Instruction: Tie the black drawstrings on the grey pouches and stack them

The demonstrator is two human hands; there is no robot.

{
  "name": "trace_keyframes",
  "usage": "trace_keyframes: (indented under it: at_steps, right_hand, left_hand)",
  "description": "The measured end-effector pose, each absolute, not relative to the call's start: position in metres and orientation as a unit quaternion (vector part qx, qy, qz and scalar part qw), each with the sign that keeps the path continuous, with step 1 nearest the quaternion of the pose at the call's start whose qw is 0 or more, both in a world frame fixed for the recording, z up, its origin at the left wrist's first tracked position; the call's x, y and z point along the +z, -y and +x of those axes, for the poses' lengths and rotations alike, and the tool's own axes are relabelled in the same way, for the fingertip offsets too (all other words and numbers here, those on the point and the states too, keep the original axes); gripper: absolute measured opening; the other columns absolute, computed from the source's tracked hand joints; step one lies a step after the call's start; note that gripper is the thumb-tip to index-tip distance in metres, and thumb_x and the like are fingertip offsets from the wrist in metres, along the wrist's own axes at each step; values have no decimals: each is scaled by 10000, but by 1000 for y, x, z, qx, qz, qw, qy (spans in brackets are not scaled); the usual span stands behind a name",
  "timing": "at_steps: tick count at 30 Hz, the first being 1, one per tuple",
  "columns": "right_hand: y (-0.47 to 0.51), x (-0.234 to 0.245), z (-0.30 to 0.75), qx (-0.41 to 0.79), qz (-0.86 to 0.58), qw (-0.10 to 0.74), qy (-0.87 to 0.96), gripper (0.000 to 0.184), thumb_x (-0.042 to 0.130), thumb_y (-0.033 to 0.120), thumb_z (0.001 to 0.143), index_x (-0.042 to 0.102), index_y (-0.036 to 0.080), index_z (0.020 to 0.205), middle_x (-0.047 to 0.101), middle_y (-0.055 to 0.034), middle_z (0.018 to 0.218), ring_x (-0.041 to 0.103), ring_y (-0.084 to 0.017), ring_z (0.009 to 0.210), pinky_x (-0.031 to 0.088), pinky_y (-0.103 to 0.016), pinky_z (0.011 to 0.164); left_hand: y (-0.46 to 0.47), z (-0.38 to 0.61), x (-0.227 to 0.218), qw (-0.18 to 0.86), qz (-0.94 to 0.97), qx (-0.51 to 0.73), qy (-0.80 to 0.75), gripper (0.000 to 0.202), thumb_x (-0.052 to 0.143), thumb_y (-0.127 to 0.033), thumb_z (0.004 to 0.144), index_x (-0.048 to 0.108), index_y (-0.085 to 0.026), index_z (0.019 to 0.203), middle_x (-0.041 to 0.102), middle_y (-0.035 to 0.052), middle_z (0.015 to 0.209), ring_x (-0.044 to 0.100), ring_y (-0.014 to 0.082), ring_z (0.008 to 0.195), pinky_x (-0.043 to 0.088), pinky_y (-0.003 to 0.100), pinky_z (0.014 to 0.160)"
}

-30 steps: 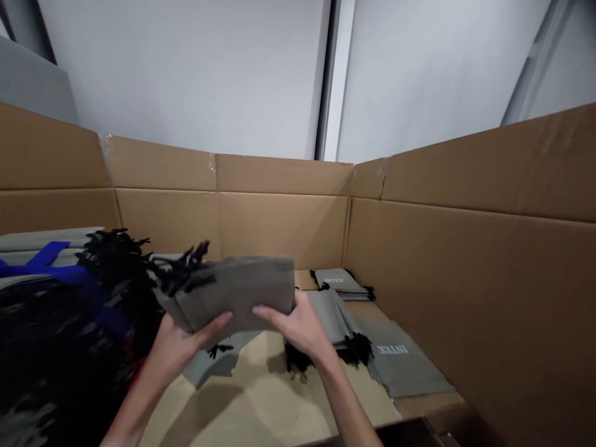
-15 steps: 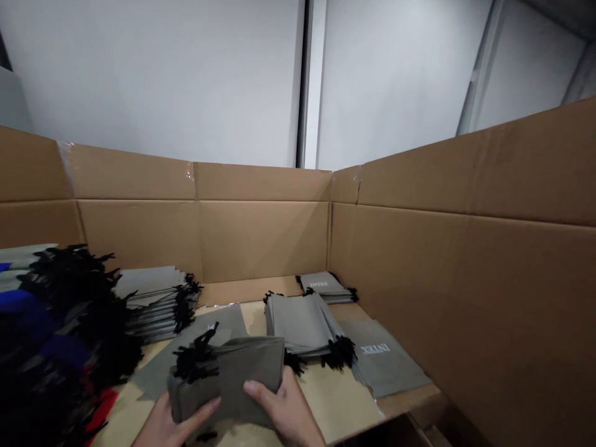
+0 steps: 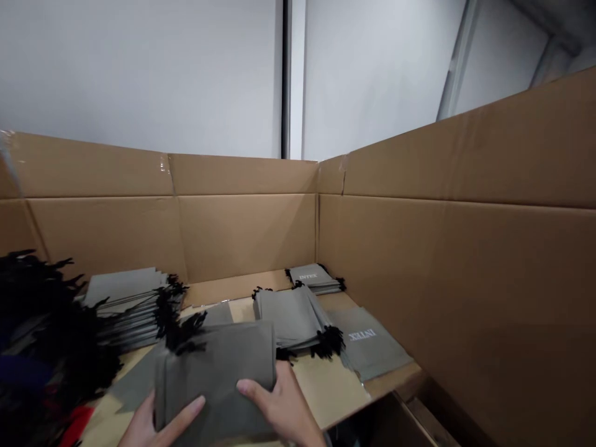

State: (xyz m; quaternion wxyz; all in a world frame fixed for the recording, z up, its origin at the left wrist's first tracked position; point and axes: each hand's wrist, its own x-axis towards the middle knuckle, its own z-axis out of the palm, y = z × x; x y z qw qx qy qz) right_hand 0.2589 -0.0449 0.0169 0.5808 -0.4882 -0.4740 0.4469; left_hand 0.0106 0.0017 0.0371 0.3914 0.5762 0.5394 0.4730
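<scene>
A: With both hands low in frame, what did they hold?
B: Same item. The left hand (image 3: 149, 425) and right hand (image 3: 279, 410) were clamped on the bundle of grey pouches (image 3: 216, 379), thumbs on top. It sat low over the box floor (image 3: 326, 385), near edge.
A: Around it?
B: The middle stack (image 3: 291, 316) was just beyond the right hand, with the printed pouch (image 3: 367, 347) beside it. The left stack (image 3: 128, 307) was next to the black cords (image 3: 41, 329).
</scene>
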Motion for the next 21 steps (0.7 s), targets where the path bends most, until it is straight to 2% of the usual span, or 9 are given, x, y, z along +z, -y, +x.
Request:
trace_keyframes:
  at_steps: [2, 4, 6, 10, 13, 15, 17, 21]
  right_hand:
    - [43, 50, 280, 428, -482, 593, 483, 745, 919, 666, 727, 729, 165, 1245, 786, -169, 1291, 721, -395, 1249, 568, -506, 1086]
    - [38, 87, 308, 421, -453, 601, 506, 756, 904, 650, 768, 700, 186, 1328, 778, -141, 1333, 735, -358, 1242, 591, -476, 1070]
    - [29, 120, 339, 415, -435, 601, 526, 754, 918, 613, 768, 681, 227, 1370, 771, -103, 1366, 747, -329, 1228, 617, -436, 1031]
    - [1, 155, 391, 391, -467, 579, 542, 654, 903, 523, 822, 677, 222, 1357, 782, -91, 1331, 766, -304, 1162, 637, -412, 979]
    - [-21, 148, 409, 369, -516, 541, 552, 495, 817, 402, 963, 655, 195, 1383, 752, -99, 1348, 760, -267, 1147, 636, -433, 990]
    - [-34, 132, 413, 347, -561, 506, 556, 394, 751, 362, 1038, 658, 174, 1372, 720, -107, 1350, 744, -258, 1145, 635, -469, 989]
    - [-44, 112, 413, 320, -616, 463, 551, 338, 732, 371, 1056, 682, 166, 1321, 712, -99, 1317, 733, -257, 1127, 635, -475, 976]
    - [-57, 82, 415, 251, -694, 410, 536, 356, 744, 381, 1044, 679, 187, 1335, 679, -103, 1375, 695, -284, 1214, 606, -498, 1022]
  left_hand:
    - [1, 30, 70, 408, 573, 489, -516, 744, 901, -662, 706, 767, -210, 1281, 858, 103, 1291, 776, 417, 1255, 689, 403, 978]
    - [1, 55, 105, 447, 600, 489, -448, 789, 832, -656, 822, 661, -232, 1466, 738, 88, 1519, 678, 375, 1413, 630, 371, 1076]
    - [-5, 83, 136, 509, 629, 445, -384, 787, 814, -651, 861, 631, -218, 1492, 709, 119, 1551, 689, 378, 1391, 616, 400, 1089]
    - [-35, 132, 169, 531, 639, 425, -359, 656, 801, -621, 912, 694, -216, 1416, 756, 129, 1467, 734, 365, 1297, 635, 401, 1004]
    - [-60, 156, 163, 523, 632, 434, -374, 539, 774, -500, 989, 663, -212, 1430, 730, 141, 1467, 729, 324, 1271, 628, 427, 1002]
    - [-72, 167, 148, 516, 630, 426, -395, 406, 749, -376, 1034, 676, -189, 1387, 718, 125, 1428, 738, 299, 1211, 627, 507, 1004]
    - [-81, 174, 130, 512, 627, 412, -419, 366, 743, -358, 1043, 689, -187, 1362, 719, 108, 1390, 743, 293, 1167, 638, 514, 978]
    - [-94, 177, 99, 508, 611, 407, -450, 385, 742, -355, 1044, 675, -192, 1386, 707, 111, 1404, 741, 294, 1165, 644, 510, 966]
